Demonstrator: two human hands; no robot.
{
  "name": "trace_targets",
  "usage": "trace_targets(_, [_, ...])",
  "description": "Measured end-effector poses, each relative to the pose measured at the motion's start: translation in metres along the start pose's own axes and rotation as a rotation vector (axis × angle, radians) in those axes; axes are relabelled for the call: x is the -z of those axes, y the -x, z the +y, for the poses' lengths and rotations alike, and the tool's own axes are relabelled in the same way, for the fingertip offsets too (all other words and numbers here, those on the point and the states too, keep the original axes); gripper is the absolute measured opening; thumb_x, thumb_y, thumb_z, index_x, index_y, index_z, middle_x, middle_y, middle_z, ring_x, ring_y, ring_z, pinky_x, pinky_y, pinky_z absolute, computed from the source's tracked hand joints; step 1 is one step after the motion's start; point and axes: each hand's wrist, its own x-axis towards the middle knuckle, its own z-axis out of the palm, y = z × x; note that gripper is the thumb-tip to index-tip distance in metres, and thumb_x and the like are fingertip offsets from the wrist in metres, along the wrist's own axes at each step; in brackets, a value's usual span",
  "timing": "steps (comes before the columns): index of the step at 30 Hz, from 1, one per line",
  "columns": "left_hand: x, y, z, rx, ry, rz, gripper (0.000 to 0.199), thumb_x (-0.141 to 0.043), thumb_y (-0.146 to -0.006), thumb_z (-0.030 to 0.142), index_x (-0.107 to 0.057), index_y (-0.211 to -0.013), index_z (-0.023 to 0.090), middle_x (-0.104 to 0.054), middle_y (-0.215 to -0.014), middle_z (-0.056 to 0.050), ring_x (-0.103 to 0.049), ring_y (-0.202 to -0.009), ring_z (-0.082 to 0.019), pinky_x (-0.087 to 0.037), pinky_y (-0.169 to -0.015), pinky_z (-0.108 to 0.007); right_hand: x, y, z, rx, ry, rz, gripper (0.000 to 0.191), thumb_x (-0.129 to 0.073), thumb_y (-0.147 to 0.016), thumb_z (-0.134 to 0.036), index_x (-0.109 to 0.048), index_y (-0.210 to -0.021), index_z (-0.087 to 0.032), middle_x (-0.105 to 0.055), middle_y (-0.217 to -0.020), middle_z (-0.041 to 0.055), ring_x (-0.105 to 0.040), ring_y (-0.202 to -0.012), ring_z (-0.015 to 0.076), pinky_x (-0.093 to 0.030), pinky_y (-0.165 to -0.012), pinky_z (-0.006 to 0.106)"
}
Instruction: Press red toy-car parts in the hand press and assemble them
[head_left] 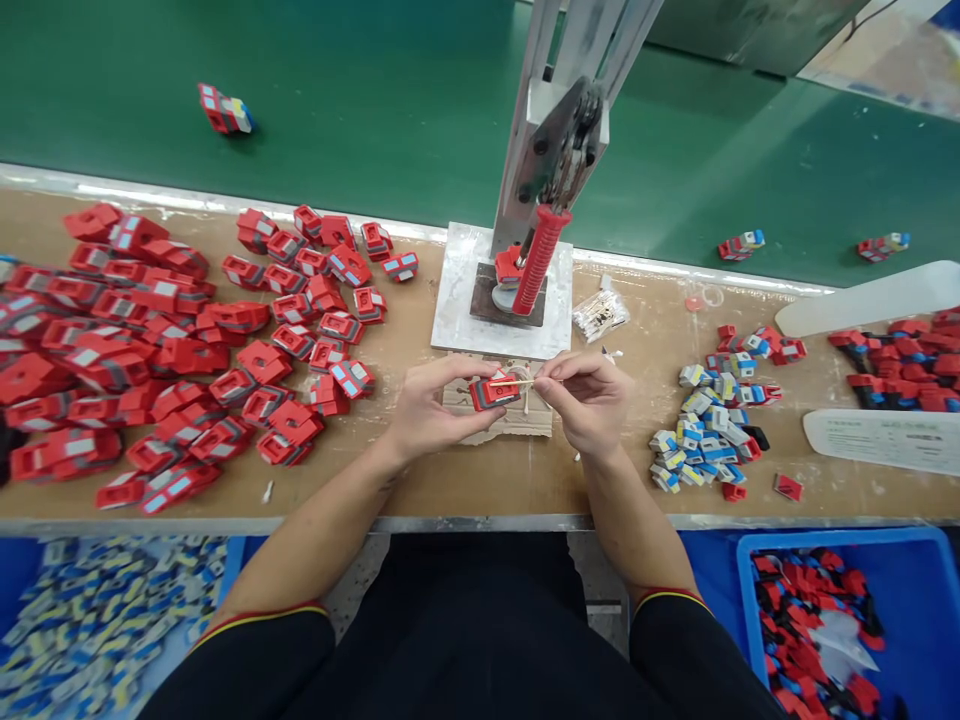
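Note:
Thumb and fingers of my left hand [435, 405] are closed round a red and grey plastic part [495, 392], above a piece of cardboard [517, 425]. My right hand [589, 395] pinches a thin stick [517, 382], whose far end reaches over the top of the red part. Behind the hands stands a press with a red handle [541, 260], its metal base plate [454, 300] on the table. A bag of cotton swabs [600, 312] lies right of the press.
Many red parts [172, 355] cover the table's left side. White, blue and yellow parts [709, 425] are piled at the right. Behind runs a green belt [360, 120] carrying a few parts. Blue bins [847, 542] sit below the front edge.

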Motion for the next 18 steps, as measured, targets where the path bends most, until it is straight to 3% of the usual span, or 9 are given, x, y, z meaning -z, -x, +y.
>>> trace_targets(8, [0.001,0.001,0.001,0.054,-0.046,0.006,0.029,-0.09,-0.079,0.029,-0.081,-0.105,0.022,-0.085,-0.101,-0.008,-0.082,-0.09,-0.023,-0.067,-0.086,-0.035,0.009,-0.003,0.0,0.092,0.127,0.024,0.025,-0.087,-0.084,-0.041,-0.068,-0.077,-0.026,-0.073,-0.069,0.0007,-0.068,-0.061,0.0171,-0.052,-0.053,0.031])
trace_targets(14, [0.005,-0.001,-0.002,0.058,-0.078,0.003,0.027,-0.088,-0.081,0.031,-0.08,-0.105,0.023,-0.085,-0.103,-0.008,-0.082,-0.092,-0.023,-0.067,-0.086,-0.035,0.021,-0.008,-0.005,0.171,0.176,0.042,0.027,-0.084,-0.087,-0.044,-0.068,-0.074,-0.026,-0.073,-0.066,0.0008,-0.068,-0.06,0.0172,-0.052,-0.053,0.032])
trace_targets(18, [0.009,-0.002,-0.006,0.063,-0.113,0.024,0.027,-0.086,-0.081,0.029,-0.078,-0.106,0.022,-0.085,-0.108,-0.008,-0.082,-0.099,-0.024,-0.067,-0.092,-0.038,0.038,-0.014,-0.001,0.148,0.296,-0.11,0.021,-0.084,-0.088,-0.035,-0.071,-0.075,-0.025,-0.075,-0.068,0.0001,-0.065,-0.058,0.0149,-0.048,-0.053,0.029])
